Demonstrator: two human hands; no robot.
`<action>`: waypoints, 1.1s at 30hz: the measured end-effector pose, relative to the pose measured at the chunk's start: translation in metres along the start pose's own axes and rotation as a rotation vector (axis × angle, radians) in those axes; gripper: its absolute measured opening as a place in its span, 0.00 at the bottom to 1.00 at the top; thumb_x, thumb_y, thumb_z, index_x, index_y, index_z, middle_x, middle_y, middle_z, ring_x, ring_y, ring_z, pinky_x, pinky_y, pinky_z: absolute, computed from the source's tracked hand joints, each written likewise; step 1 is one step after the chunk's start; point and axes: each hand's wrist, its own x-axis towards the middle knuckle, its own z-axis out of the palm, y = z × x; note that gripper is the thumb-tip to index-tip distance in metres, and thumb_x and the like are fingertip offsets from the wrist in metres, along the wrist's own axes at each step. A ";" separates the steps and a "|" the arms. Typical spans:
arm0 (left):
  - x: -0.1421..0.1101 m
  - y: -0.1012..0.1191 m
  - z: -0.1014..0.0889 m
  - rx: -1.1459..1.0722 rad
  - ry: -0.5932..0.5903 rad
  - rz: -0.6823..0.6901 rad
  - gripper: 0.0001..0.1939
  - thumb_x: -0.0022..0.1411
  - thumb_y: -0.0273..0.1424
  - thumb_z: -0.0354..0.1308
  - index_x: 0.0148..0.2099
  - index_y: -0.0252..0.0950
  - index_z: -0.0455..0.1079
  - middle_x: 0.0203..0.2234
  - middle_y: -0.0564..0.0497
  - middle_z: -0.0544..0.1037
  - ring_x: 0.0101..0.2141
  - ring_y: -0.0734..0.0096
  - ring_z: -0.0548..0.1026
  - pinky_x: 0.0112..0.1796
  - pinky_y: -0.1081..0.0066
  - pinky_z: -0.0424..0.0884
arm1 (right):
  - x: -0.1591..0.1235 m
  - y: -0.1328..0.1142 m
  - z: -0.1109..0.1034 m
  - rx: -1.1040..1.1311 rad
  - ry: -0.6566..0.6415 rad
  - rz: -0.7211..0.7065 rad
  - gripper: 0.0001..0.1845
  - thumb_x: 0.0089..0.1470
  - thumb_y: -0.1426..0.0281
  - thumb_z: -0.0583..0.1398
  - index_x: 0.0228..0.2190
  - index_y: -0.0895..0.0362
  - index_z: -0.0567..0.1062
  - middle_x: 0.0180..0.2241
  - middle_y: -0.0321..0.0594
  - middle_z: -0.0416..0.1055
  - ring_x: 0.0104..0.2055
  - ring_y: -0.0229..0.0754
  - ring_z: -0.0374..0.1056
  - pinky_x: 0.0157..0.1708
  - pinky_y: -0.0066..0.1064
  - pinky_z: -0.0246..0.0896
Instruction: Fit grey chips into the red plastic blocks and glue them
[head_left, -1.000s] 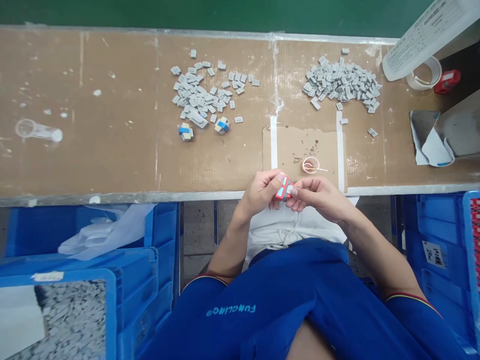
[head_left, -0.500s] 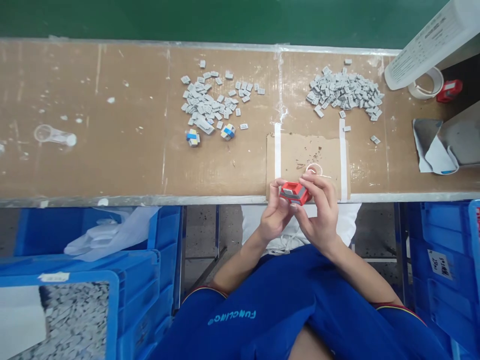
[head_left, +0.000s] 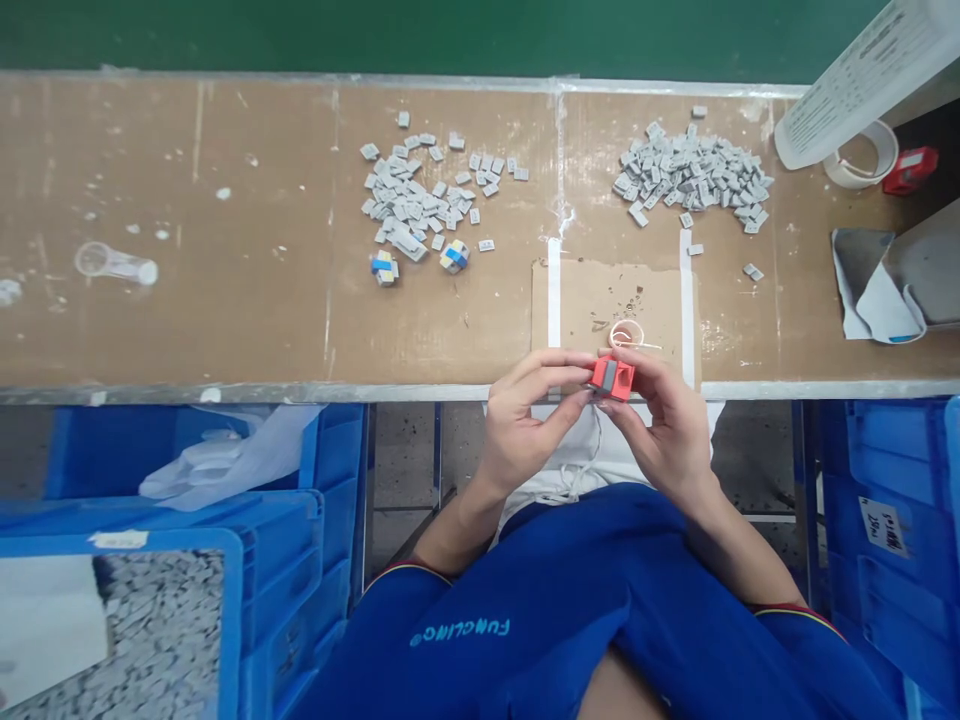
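Fingers (head_left: 555, 358) of left hand (head_left: 521, 422) and right hand (head_left: 670, 430) are pinched on a red block (head_left: 622, 387), its grey band (head_left: 609, 375) seemingly fitted, with grey pieces (head_left: 691, 170) left loose.

The block (head_left: 613, 378) is between the left hand (head_left: 519, 422) and right hand (head_left: 673, 425), before the cup (head_left: 625, 334), the right tile pile (head_left: 694, 175) behind

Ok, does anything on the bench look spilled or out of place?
Yes: dark crumbs lie scattered on the cardboard sheet near the small cup, looking like stray debris. White spots also dot the bench at left.
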 end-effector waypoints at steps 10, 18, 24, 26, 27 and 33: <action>-0.004 -0.005 0.007 -0.284 0.017 -0.198 0.03 0.66 0.28 0.69 0.42 0.41 0.83 0.47 0.46 0.84 0.49 0.64 0.83 0.53 0.62 0.80 | -0.001 0.005 0.007 0.130 -0.007 0.059 0.18 0.68 0.63 0.63 0.58 0.50 0.73 0.51 0.45 0.79 0.50 0.45 0.80 0.49 0.38 0.80; -0.004 -0.004 0.008 -0.374 0.036 -0.139 0.09 0.64 0.23 0.70 0.43 0.44 0.84 0.45 0.49 0.85 0.49 0.68 0.84 0.51 0.68 0.81 | 0.004 0.000 0.002 0.053 -0.050 -0.068 0.17 0.69 0.68 0.62 0.57 0.50 0.72 0.51 0.45 0.79 0.49 0.45 0.78 0.48 0.38 0.80; -0.006 -0.002 0.008 -0.375 0.051 -0.094 0.14 0.64 0.20 0.69 0.45 0.46 0.85 0.45 0.50 0.85 0.51 0.66 0.85 0.53 0.67 0.83 | 0.002 0.001 0.003 -0.032 -0.005 -0.176 0.19 0.69 0.68 0.62 0.60 0.49 0.71 0.52 0.45 0.79 0.51 0.47 0.79 0.50 0.40 0.80; -0.007 -0.002 0.010 -0.381 0.056 -0.090 0.14 0.64 0.21 0.69 0.46 0.47 0.85 0.45 0.50 0.86 0.51 0.66 0.85 0.53 0.66 0.83 | 0.001 -0.001 0.003 -0.067 0.015 -0.200 0.19 0.70 0.67 0.61 0.60 0.49 0.70 0.53 0.46 0.79 0.51 0.48 0.79 0.50 0.41 0.80; -0.007 -0.002 0.011 -0.386 0.060 -0.089 0.14 0.64 0.21 0.69 0.46 0.47 0.85 0.45 0.50 0.86 0.51 0.65 0.85 0.53 0.65 0.83 | 0.001 -0.002 0.003 -0.086 0.022 -0.212 0.20 0.70 0.67 0.61 0.60 0.49 0.70 0.53 0.46 0.79 0.52 0.48 0.79 0.50 0.41 0.81; -0.011 -0.004 0.013 -0.399 0.068 -0.086 0.13 0.64 0.23 0.70 0.45 0.47 0.85 0.45 0.51 0.86 0.50 0.67 0.86 0.52 0.66 0.83 | 0.001 -0.004 0.002 -0.175 0.028 -0.284 0.21 0.70 0.68 0.60 0.62 0.49 0.69 0.53 0.47 0.80 0.55 0.50 0.79 0.52 0.42 0.80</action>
